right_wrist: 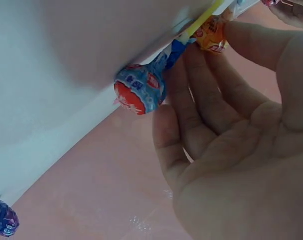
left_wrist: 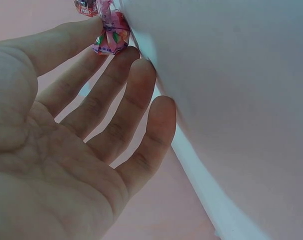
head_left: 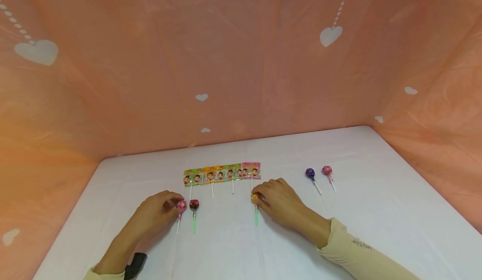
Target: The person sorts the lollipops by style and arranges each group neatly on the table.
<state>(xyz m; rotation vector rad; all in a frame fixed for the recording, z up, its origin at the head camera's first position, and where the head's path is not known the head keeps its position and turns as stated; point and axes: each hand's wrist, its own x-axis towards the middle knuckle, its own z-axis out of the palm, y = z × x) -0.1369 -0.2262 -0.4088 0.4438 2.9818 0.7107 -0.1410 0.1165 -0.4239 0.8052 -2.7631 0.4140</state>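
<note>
With thumb and fingertips my left hand (head_left: 156, 211) pinches the head of a pink-wrapped lollipop (head_left: 181, 206), whose white stick points toward me. Just right of it lies a dark red lollipop (head_left: 194, 205) on a green stick. My right hand (head_left: 281, 200) pinches an orange-yellow lollipop (head_left: 255, 198) with a green stick between thumb and forefinger. In the right wrist view, a blue-and-red lollipop (right_wrist: 139, 87) with a yellow stick lies beside the outer fingers; the hand hides it in the head view.
Behind the hands, several flat-packed lollipops (head_left: 222, 173) form a row, sticks toward me. Farther right lie a purple lollipop (head_left: 310, 173) and another pink lollipop (head_left: 327, 170). The white table (head_left: 226, 250) meets an orange curtain (head_left: 241, 62) at the back and sides.
</note>
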